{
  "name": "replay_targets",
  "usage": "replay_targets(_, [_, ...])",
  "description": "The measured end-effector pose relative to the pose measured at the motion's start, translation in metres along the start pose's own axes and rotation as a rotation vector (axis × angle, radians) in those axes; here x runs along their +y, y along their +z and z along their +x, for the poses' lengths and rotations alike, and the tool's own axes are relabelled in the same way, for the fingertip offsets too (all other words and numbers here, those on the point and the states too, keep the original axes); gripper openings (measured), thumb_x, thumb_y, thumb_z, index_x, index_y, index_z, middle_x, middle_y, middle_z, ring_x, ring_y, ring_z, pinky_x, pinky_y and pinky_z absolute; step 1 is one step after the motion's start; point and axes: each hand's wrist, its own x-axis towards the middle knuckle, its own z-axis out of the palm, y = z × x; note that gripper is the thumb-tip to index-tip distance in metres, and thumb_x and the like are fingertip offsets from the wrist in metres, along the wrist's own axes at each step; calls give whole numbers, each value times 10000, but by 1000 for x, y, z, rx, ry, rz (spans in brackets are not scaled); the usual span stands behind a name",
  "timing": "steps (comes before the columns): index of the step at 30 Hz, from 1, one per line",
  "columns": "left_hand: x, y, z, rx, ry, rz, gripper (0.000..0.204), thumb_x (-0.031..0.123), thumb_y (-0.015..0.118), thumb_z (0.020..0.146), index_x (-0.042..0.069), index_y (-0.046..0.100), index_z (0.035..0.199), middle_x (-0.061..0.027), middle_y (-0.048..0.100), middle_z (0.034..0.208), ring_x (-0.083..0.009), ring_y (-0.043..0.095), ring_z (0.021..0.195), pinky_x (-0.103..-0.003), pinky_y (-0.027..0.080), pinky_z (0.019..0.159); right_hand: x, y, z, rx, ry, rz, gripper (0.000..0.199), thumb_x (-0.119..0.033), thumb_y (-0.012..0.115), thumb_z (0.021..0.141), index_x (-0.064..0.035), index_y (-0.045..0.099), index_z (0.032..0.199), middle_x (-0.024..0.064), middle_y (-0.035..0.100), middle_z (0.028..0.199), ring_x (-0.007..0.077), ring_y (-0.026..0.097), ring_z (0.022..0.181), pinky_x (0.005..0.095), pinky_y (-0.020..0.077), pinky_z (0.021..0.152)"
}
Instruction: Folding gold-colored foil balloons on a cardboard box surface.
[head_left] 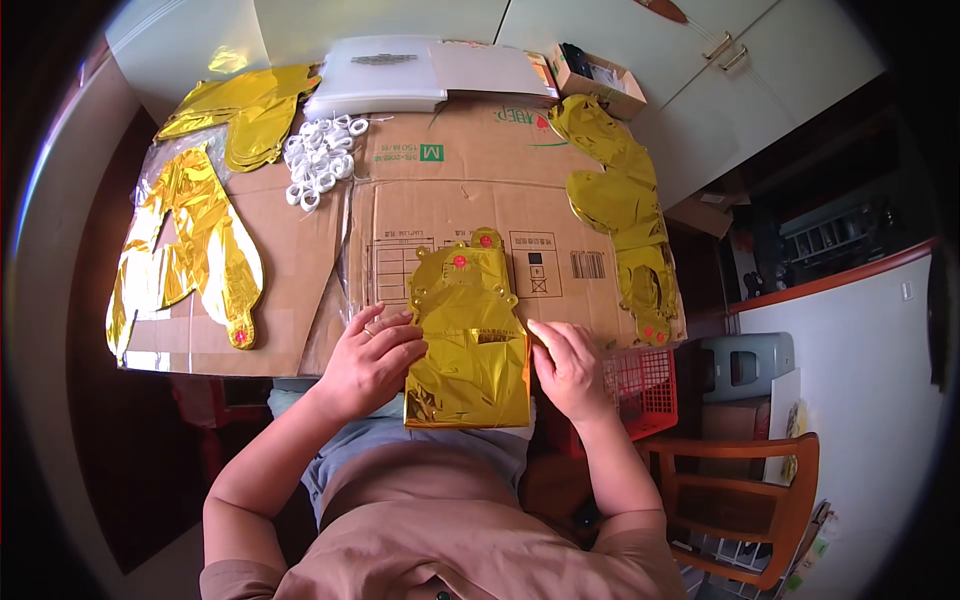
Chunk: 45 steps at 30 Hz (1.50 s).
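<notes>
Person's torso in a tan shirt [440,530] fills the bottom of the view, forearms reaching up to the table edge. Work surface is flattened brown cardboard [450,200] spread over a table.

Left to right:
- Far left: a deflated gold foil balloon [190,250] lies flat on clear plastic wrap, red valve dot at its lower end. Above it, a stack of more gold foil pieces [245,110].
- Next: a pile of small white plastic rings [320,160], and behind it flat white trays [390,75].
- Left hand [370,360]: open, palm down, fingers spread, pressing the left edge of the folded gold foil stack [468,340].
- That stack sits at centre on the near edge of the cardboard, its lower end overhanging toward the lap. Red dots show at its top.
- Right hand [570,365]: open, flat, fingertips on the stack's right edge. Neither hand is gripping.
- Right of centre: a gold foil strip [620,200] runs along the cardboard's right side. A small open cardboard box [600,80] sits behind it.
- Off the table, right: red plastic basket [645,390], wooden chair [750,500], grey appliance [745,365], white cabinet doors [720,90] behind.
</notes>
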Motion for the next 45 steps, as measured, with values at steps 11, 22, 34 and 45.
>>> replay_targets(11, [3,5,-4,22,-23,-27,332,17,708,814,84,649,1135,-87,659,1167,-293,618,1214,-503,423,1085,-3,-13,5,-370,745,555,192,-153,699,941,39,707,954,50,702,772,87,600,690,270,503,653])
replay_targets(22, [3,6,-5,18,-32,-38,365,-1,694,795,78,648,1149,-97,634,1204,-299,599,1236,-507,429,1089,3,-5,22,-506,866,761,152,-121,711,928,26,700,963,5,679,755,49,561,661,242,477,596])
replay_targets(34, [-1,7,-7,18,12,-31,323,50,707,793,59,664,1113,-137,610,1216,-325,579,1246,-492,433,1102,-5,15,5,-251,680,612,173,-5,693,918,16,615,1071,6,636,839,22,551,651,195,475,558])
replay_targets(45, [-1,9,-7,43,44,-7,398,20,754,745,58,676,1134,-122,626,1186,-331,600,1221,-496,457,1086,-6,15,14,-65,160,-40,309,-40,763,828,-31,605,1094,101,597,951,254,625,783,360,512,677])
